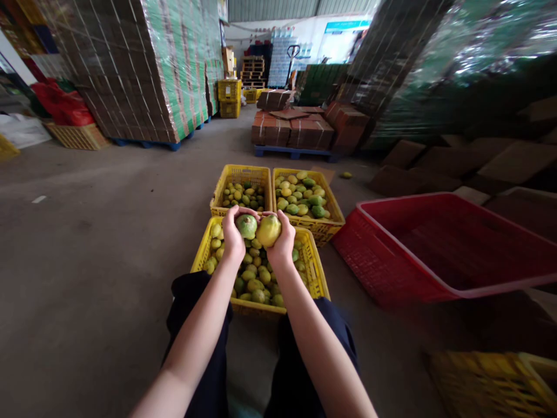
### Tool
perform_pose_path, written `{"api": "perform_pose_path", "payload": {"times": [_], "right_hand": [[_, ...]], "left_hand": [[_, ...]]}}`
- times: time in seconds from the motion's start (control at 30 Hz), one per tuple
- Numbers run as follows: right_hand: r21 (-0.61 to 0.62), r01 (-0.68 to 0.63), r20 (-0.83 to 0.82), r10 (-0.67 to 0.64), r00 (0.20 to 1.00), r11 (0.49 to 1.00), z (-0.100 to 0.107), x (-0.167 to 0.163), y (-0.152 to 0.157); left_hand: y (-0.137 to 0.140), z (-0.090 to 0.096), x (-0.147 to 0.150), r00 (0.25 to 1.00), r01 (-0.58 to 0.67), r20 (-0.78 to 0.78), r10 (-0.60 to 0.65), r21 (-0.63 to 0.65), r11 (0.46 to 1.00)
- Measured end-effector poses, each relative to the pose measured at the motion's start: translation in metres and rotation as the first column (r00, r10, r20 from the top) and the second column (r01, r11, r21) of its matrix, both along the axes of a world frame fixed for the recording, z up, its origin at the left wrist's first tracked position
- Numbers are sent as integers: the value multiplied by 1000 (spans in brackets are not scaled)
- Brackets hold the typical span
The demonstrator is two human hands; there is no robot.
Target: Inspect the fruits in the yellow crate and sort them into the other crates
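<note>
- Left hand (235,235): grip closed round a rounded, green-skinned fruit with a brownish end (247,227), fingers curled over its far side.
- Right hand (284,237): grip closed round a smooth, rounded yellow fruit (268,232), palm along its right side.
- Position: both fruits are held side by side above the far part of the front crate; whether their skins touch cannot be told.
- Orientation: green fruit's brownish end faces upward, its long axis foreshortened and not determinable. Yellow fruit's small stem end is uppermost, slightly right; its axis appears near upright, leaning right.
- Beneath: yellow slotted plastic front crate (321,273), holding oval yellow-green fruits with long axes in mixed directions.
- Beyond: two further yellow plastic crates side by side, the left one (214,200) and the right one (326,233), both holding similar fruits.
- Floor, past the right one: a single loose yellow-green fruit (346,175).
- Right: large red plastic crate (363,255), standing beside the yellow group.
- Farther: bundled flat brown cardboard (310,133) on a blue pallet (296,154).
- Rear wall: rectangular blue sign (347,26); any lettering is too small and blurred to read.
</note>
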State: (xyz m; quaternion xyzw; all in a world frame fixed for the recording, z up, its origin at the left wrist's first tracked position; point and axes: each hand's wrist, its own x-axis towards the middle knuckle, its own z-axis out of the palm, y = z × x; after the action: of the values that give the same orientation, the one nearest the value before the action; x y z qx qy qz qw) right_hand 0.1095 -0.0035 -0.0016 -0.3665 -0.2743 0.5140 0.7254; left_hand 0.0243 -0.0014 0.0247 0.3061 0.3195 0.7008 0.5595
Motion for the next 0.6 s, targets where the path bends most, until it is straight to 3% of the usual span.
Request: {"api": "perform_pose_path", "payload": {"times": [0.1,0.27,0.43,0.6], "right_hand": [[152,108,199,-138,970,982,-1,-3,-8],[370,102,498,-289,817,924,6,4,-22],[471,95,604,-400,689,877,10,8,-27],[487,109,647,-442,621,866,11,9,-25]], "left_hand": [[-2,-4,0,988,-105,-99,119,142,984],[-6,-7,-4,962,-133,-196,192,280,951],[-6,-6,-6,945,-136,-229,234,375,917],[-8,-6,-5,895,-216,-284,344,399,891]]}}
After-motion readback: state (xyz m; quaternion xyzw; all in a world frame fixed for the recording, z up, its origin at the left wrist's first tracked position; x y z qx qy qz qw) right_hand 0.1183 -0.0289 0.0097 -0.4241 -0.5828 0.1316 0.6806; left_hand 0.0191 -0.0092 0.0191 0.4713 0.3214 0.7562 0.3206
